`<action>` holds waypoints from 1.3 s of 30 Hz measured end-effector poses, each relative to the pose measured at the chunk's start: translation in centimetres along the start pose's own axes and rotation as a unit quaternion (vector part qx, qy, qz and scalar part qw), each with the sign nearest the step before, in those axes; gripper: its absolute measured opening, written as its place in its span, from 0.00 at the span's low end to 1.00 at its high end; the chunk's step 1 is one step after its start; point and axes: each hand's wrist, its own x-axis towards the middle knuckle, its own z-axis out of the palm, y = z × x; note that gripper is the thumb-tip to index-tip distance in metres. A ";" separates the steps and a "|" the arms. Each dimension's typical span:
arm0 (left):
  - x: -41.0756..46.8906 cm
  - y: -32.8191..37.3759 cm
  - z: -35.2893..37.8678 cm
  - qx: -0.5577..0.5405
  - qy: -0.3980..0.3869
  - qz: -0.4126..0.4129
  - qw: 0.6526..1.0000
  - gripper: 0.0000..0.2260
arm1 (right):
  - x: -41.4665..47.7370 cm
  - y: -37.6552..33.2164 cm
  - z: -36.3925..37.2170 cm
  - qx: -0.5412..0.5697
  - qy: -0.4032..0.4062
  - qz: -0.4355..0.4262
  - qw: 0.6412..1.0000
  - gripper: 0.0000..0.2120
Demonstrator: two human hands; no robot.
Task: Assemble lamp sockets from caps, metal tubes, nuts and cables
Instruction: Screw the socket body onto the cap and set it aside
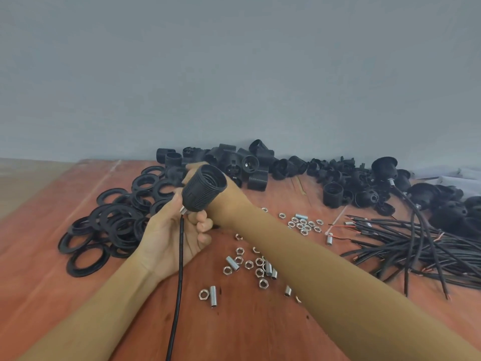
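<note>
roughly centred above the wooden table [52, 256], one black ribbed lamp socket [204, 188], one short silver tube [183, 210] at its base, one black cable [179, 269] hanging down. left hand [174, 235] curls round the base; right hand [191, 170] wraps it behind. scattered nuts [303, 225], too many to count.

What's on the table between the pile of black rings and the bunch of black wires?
Loose nuts and short metal tubes, scattered on the table, in the head view. The left hand and right hand hold a socket there too.
</note>
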 end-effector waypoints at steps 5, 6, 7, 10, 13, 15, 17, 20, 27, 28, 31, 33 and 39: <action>0.2 0.1 0.0 0.007 0.024 -0.014 1.000 0.22 | -3.3 2.2 -2.5 0.233 0.223 0.083 0.943 0.06; 0.3 0.1 0.0 0.013 0.028 -0.019 0.999 0.21 | -5.0 2.4 -3.1 0.279 0.228 0.107 0.927 0.11; 0.4 0.1 0.1 0.021 0.033 -0.019 0.999 0.21 | -6.6 2.5 -3.6 0.333 0.229 0.119 0.907 0.15; 0.4 0.1 0.0 0.033 0.045 -0.027 0.998 0.20 | -10.9 3.2 -4.3 0.412 0.239 0.122 0.871 0.20; 0.4 0.0 0.0 0.049 0.050 -0.023 0.997 0.21 | -13.4 3.5 -4.5 0.421 0.245 0.121 0.865 0.20; 0.5 0.0 0.4 0.070 0.053 -0.019 0.996 0.24 | -14.0 3.8 -4.0 0.445 0.227 0.126 0.857 0.18; 0.5 -0.2 1.2 0.130 0.065 -0.004 0.989 0.26 | -14.2 3.8 -3.5 0.484 0.238 0.133 0.831 0.15; 0.5 -1.0 2.8 0.280 0.057 0.034 0.958 0.18 | -14.3 3.9 -3.4 0.550 0.284 0.163 0.768 0.19; 1.5 -4.0 5.0 0.524 0.076 0.148 0.835 0.12 | -14.4 4.4 -3.1 0.673 0.296 0.203 0.647 0.15; 1.4 -4.3 4.9 0.547 0.089 0.166 0.816 0.13 | -14.4 4.3 -2.8 0.674 0.287 0.201 0.650 0.13; 0.8 -4.5 4.4 0.604 0.091 0.205 0.765 0.14 | -14.3 4.0 -2.2 0.662 0.262 0.174 0.680 0.09; 0.3 -4.3 4.1 0.614 0.081 0.219 0.754 0.14 | -14.2 3.9 -2.0 0.634 0.239 0.156 0.718 0.09; -0.4 -3.7 3.4 0.601 0.067 0.226 0.764 0.10 | -14.7 4.4 -2.2 0.585 0.167 0.151 0.779 0.07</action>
